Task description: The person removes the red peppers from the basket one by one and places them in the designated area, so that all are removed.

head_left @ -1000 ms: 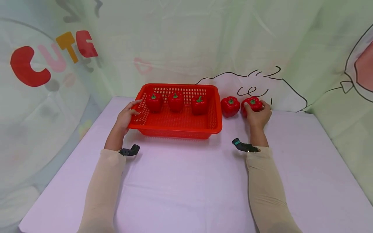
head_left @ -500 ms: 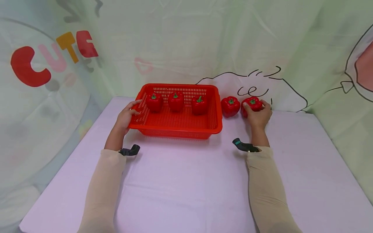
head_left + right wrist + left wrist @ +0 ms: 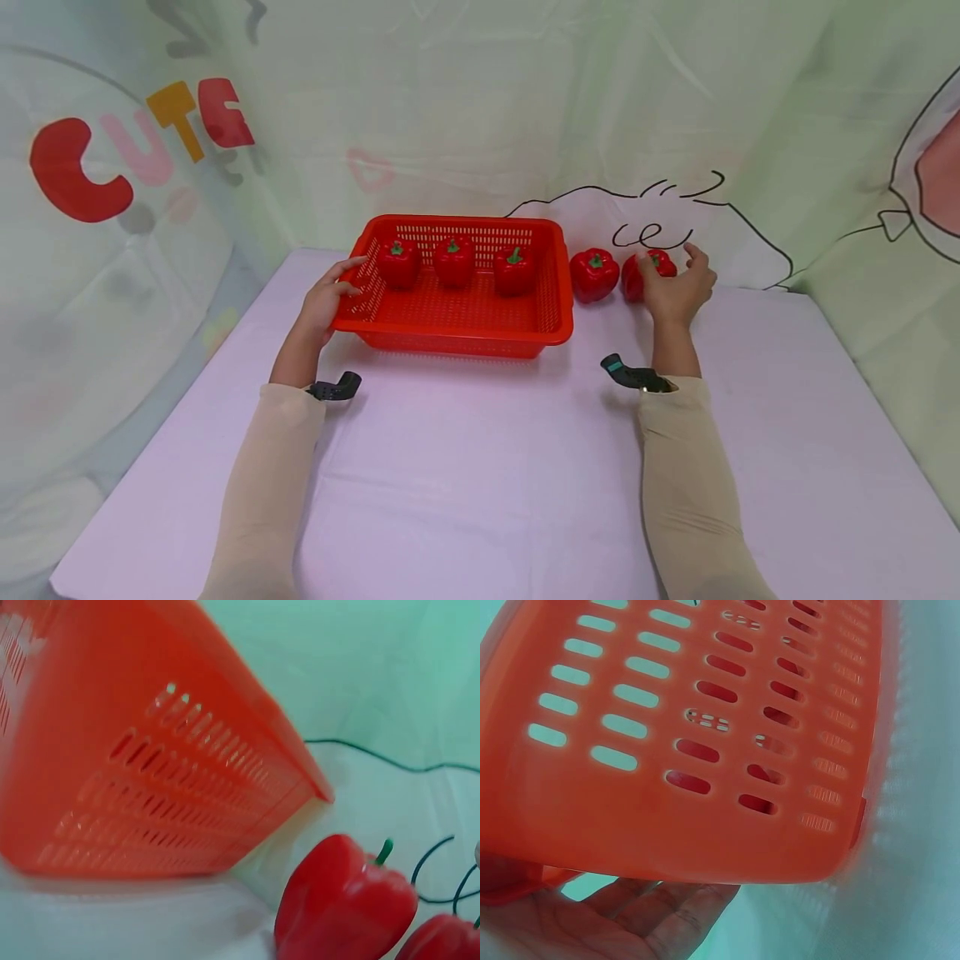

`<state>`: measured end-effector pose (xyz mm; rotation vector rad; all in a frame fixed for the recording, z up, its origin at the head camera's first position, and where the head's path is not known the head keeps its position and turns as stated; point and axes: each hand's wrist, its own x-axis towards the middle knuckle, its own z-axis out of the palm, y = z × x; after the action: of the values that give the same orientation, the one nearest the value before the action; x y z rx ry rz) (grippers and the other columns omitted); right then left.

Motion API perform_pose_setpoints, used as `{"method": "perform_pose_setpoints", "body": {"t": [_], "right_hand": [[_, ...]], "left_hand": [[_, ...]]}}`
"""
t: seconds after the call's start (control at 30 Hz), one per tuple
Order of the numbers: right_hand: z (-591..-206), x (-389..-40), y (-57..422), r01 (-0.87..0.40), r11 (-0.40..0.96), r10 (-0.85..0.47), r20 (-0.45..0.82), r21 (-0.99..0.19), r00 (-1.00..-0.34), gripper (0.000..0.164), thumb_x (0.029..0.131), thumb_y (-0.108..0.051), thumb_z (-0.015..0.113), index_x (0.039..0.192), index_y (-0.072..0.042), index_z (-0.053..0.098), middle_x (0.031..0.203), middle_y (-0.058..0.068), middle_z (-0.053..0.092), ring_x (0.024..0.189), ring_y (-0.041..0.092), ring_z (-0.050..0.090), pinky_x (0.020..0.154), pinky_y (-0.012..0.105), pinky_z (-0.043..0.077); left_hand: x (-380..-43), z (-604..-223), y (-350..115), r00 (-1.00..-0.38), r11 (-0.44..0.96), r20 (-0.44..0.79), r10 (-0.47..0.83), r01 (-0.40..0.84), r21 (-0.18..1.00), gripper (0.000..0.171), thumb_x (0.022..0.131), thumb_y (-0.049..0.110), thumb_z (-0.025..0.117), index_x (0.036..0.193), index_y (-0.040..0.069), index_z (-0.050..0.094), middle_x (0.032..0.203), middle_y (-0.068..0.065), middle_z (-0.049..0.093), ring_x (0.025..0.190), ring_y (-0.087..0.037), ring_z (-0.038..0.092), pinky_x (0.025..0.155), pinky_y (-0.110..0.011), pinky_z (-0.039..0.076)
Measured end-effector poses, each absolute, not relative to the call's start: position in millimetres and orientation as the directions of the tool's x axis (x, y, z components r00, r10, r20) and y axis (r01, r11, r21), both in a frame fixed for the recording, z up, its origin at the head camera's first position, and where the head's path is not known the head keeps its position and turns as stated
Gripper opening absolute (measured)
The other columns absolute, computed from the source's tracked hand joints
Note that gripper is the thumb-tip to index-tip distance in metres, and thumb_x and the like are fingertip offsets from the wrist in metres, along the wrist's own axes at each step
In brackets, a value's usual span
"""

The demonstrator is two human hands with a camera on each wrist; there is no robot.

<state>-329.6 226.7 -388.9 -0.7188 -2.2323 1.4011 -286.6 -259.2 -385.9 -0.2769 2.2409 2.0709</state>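
Note:
A red plastic basket [image 3: 450, 337] with slotted walls stands at the back of the table, and three red bell peppers [image 3: 453, 262] sit in a row along its far side. My left hand [image 3: 322, 300] grips its left rim; the left wrist view shows the fingers [image 3: 682, 919] at the rim below the slotted end wall [image 3: 675, 832]. Right of the basket are two more bell peppers, a nearer one [image 3: 595, 277] beside the basket and an outer one [image 3: 632, 282]. My right hand [image 3: 675, 292] is spread around the outer pepper, its thumb hiding part of it, the other fingers apart from it.
A white cloth covers the table [image 3: 480, 467]. Behind it hangs a pale printed curtain [image 3: 465, 108], close to the basket and peppers. Each wrist carries a small black camera mount [image 3: 633, 375].
My right hand has let go of the outer bell pepper, its fingers spreading and shifting slightly right. The pepper stays in place. My left hand and the basket have not moved.

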Motion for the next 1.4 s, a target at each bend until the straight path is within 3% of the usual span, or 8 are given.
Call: {"method": "perform_pose_setpoints", "body": {"t": [0.27,0.43,0.6,0.8,1.13,1.4], "right_hand": [[-367.4,-322.3,212.9,0.147,0.384,0.575,0.112,-0.912,-0.810,0.078,0.088,-0.046,0.068,0.152,-0.033,0.026,0.158,0.001,0.025,0.147,0.014,0.020,0.115,0.037,0.039],[-358.6,-316.5,189.8,0.059,0.418,0.503,0.177,-0.906,-0.846,0.077,0.087,-0.043,0.071,0.151,-0.031,0.029,0.156,0.001,0.029,0.145,0.015,0.026,0.113,0.036,0.042],[-351.4,-309.2,164.1,-0.086,0.435,0.364,0.262,-0.896,-0.894,0.076,0.084,-0.040,0.075,0.149,-0.029,0.036,0.152,0.003,0.039,0.139,0.021,0.038,0.111,0.041,0.044],[-353.5,-304.6,139.3,-0.156,0.465,0.111,0.232,-0.872,-0.966,0.081,0.080,-0.042,0.077,0.150,-0.028,0.038,0.151,0.006,0.045,0.138,0.027,0.043,0.106,0.048,0.048],[-350.7,-308.4,109.5,-0.238,0.703,-0.157,0.181,-0.670,-0.971,0.078,0.077,-0.033,0.082,0.144,-0.016,0.047,0.149,0.015,0.041,0.139,0.033,0.034,0.099,0.058,0.050],[-347.6,-328.2,104.6,-0.352,0.782,-0.367,0.077,-0.514,-0.927,0.081,0.074,-0.025,0.085,0.145,-0.016,0.046,0.157,0.015,0.034,0.153,0.034,0.010,0.101,0.061,0.046]], "left_hand": [[-286.6,-385.7,-258.9,-0.980,0.079,-0.181,-0.082,-0.187,0.979,0.057,0.095,0.009,0.043,0.144,0.037,0.047,0.160,0.000,0.028,0.140,-0.027,0.035,0.107,-0.046,0.047],[-286.1,-385.3,-260.3,-0.980,0.065,-0.184,-0.078,-0.189,0.980,0.056,0.095,0.009,0.042,0.144,0.037,0.047,0.160,0.000,0.028,0.140,-0.027,0.035,0.108,-0.047,0.046],[-285.1,-384.7,-261.9,-0.979,0.058,-0.187,-0.077,-0.192,0.980,0.056,0.096,0.009,0.041,0.144,0.036,0.047,0.160,0.000,0.028,0.140,-0.027,0.035,0.108,-0.046,0.046],[-284.5,-382.6,-263.6,-0.979,0.061,-0.188,-0.076,-0.193,0.979,0.057,0.095,0.009,0.041,0.145,0.036,0.045,0.160,-0.001,0.028,0.139,-0.027,0.035,0.109,-0.047,0.045],[-286.3,-382.2,-261.7,-0.978,0.056,-0.187,-0.088,-0.193,0.980,0.057,0.095,0.010,0.043,0.143,0.039,0.047,0.158,-0.001,0.031,0.137,-0.026,0.037,0.107,-0.046,0.047],[-288.0,-382.9,-260.2,-0.976,0.062,-0.199,-0.085,-0.205,0.977,0.056,0.095,0.010,0.043,0.143,0.038,0.048,0.157,0.000,0.032,0.135,-0.025,0.038,0.107,-0.046,0.047]]}}
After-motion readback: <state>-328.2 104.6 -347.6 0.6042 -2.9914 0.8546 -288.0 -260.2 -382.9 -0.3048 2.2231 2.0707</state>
